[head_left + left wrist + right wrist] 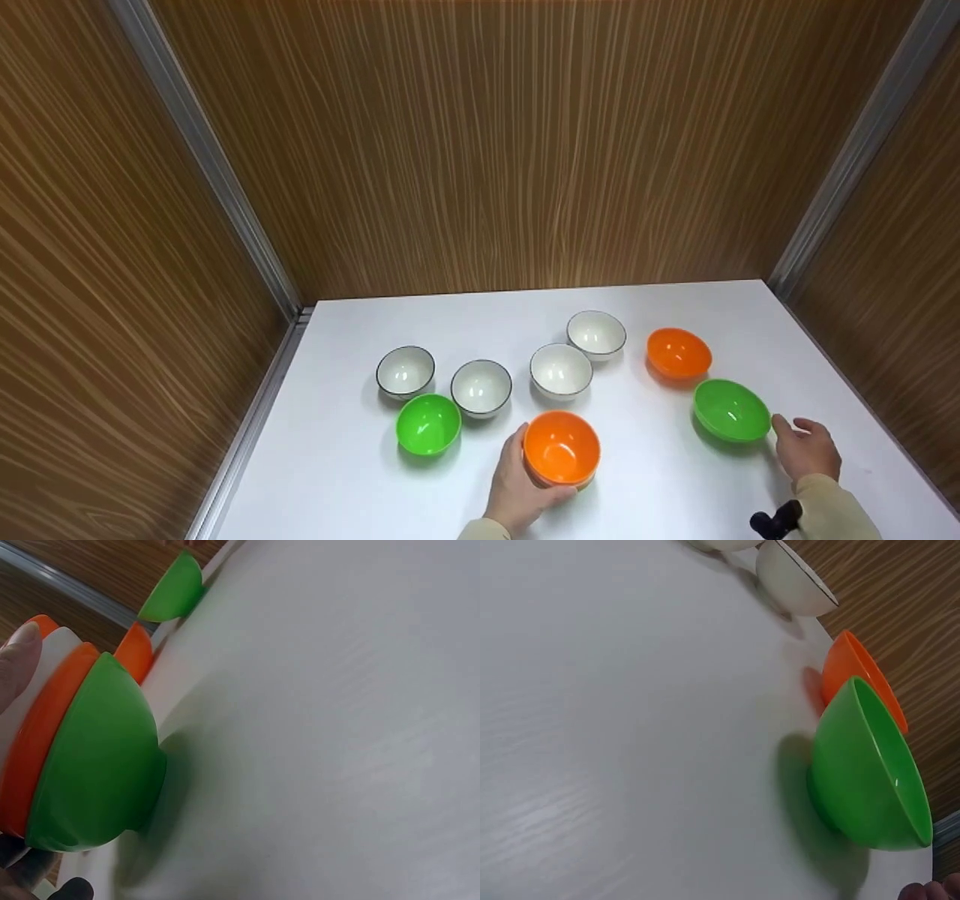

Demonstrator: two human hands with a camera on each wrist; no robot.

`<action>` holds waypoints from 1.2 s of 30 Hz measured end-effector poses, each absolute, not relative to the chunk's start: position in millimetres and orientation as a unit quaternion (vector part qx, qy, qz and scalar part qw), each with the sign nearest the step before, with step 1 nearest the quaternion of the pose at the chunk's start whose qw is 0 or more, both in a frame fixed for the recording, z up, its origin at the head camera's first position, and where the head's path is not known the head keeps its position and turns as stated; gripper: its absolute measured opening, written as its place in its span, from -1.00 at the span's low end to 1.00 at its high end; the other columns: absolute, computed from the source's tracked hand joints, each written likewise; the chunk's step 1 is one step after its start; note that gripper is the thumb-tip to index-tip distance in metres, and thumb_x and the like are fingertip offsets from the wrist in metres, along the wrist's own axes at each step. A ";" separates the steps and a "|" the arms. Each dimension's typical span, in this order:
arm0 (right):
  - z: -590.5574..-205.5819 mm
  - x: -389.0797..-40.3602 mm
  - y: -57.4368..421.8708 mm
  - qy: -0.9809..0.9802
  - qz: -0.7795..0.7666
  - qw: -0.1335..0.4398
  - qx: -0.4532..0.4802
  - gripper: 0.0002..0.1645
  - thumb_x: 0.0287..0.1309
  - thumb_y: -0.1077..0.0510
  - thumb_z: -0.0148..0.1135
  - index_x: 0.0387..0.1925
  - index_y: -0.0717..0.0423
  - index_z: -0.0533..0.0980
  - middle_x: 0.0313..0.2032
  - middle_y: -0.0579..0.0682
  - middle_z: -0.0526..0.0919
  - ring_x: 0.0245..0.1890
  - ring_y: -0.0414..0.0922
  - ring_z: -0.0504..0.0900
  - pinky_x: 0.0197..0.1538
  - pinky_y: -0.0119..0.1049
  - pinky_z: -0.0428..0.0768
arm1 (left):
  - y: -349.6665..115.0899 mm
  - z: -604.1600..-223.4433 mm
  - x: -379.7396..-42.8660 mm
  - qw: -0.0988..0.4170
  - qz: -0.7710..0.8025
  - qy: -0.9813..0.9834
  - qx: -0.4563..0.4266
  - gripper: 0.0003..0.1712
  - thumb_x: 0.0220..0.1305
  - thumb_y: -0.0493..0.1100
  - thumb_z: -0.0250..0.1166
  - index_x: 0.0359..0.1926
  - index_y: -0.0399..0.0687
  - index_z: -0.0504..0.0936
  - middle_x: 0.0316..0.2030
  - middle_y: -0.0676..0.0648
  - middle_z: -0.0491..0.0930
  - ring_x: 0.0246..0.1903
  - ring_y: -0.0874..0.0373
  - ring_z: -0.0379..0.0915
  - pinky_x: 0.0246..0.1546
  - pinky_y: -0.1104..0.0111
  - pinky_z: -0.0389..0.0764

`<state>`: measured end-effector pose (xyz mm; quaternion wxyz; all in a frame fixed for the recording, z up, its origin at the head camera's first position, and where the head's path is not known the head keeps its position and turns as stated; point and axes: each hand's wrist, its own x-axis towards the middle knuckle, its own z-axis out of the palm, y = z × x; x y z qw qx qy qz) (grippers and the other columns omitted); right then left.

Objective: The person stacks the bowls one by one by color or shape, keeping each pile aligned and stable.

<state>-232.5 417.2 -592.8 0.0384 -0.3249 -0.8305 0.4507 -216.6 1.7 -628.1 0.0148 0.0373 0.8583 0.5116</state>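
The left hand (517, 484) grips a stack of nested round glossy bowls (562, 451), orange on top, green at bottom, at the near middle of the white table (322, 480). Well apart, the right hand (808, 451) bends its fingers loosely beside a round glossy green bowl (731, 411) at right, holding nothing.

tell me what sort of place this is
Probably a partitioned work booth: flat brown wood-grain panels on three sides, straight grey metal-looking strips at their corners, and a flat white table between them.
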 end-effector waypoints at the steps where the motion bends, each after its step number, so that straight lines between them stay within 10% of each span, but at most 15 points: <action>1: -595.3 -232.4 418.5 -0.829 0.454 0.027 -0.325 0.04 0.15 -0.40 -0.24 0.31 0.37 -0.01 0.10 0.39 0.33 -0.06 0.16 0.46 -0.20 -0.14 0.52 | 1.6 -628.1 -216.6 0.016 0.512 0.858 0.035 0.42 -0.62 0.43 0.45 0.36 0.08 0.04 0.25 0.06 0.18 0.21 0.14 0.14 0.23 0.10 0.18; 18: -612.9 -234.6 416.7 -0.796 0.540 -0.072 -0.264 0.05 0.20 -0.37 -0.24 0.32 0.42 -0.11 -0.43 -0.03 0.64 -0.42 -0.18 0.59 -0.32 -0.35 0.61 | -0.6 -630.4 -216.8 -0.004 0.514 0.856 0.049 0.39 -0.59 0.41 0.46 0.35 0.11 0.05 0.24 0.08 0.20 0.20 0.13 0.15 0.23 0.07 0.17; 36: -610.2 -236.5 413.5 -0.805 0.522 -0.077 -0.273 -0.05 0.25 -0.30 -0.28 0.31 0.42 -0.05 -0.41 -0.04 0.61 -0.41 -0.18 0.57 -0.32 -0.32 0.57 | -1.9 -628.9 -216.4 -0.009 0.499 0.865 0.059 0.38 -0.57 0.42 0.45 0.34 0.03 0.09 0.21 0.09 0.22 0.18 0.19 0.17 0.24 0.16 0.17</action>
